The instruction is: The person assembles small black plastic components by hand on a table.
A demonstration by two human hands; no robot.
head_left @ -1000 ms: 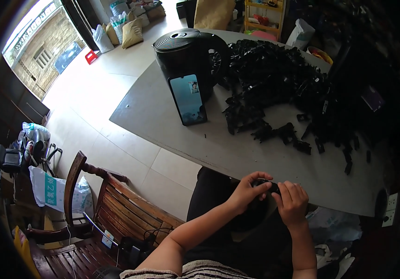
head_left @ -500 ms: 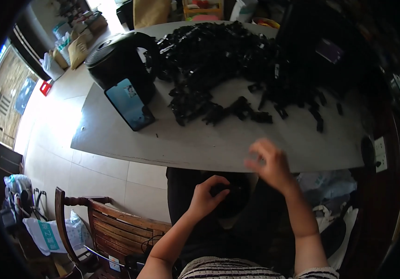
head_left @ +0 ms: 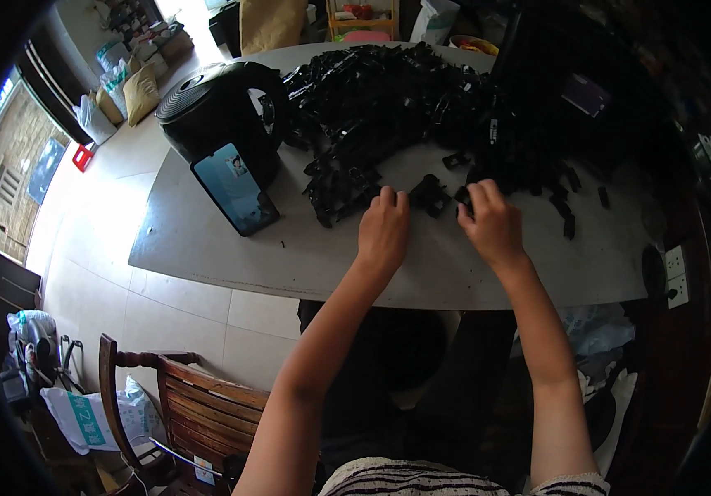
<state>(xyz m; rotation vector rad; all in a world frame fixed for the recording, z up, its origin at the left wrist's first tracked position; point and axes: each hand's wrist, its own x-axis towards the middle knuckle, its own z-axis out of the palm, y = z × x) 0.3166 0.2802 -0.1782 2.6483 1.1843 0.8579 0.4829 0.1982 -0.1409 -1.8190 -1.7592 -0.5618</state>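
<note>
A large heap of small black plastic parts (head_left: 372,99) spreads over the grey table (head_left: 289,264). At the heap's near edge my left hand (head_left: 384,231) reaches in from above, fingers bent down and closed; the hand itself hides what they grip. To its right, my right hand (head_left: 494,225) pinches a small black plastic part (head_left: 462,198) between thumb and fingers, low over the tabletop. Between the two hands lies a loose cluster of black parts (head_left: 430,196), apart from the main heap.
A black kettle (head_left: 215,116) stands left of the heap, with a lit phone (head_left: 234,190) propped upright against it. A purple card-like item (head_left: 585,94) lies at the dark far right. A wooden chair (head_left: 206,405) is at lower left. Wall sockets (head_left: 676,275) are at right.
Both hands have moved forward onto the table: the left from over the lap to the heap's edge, the right from above the near table edge to a black part, which it now grips.
</note>
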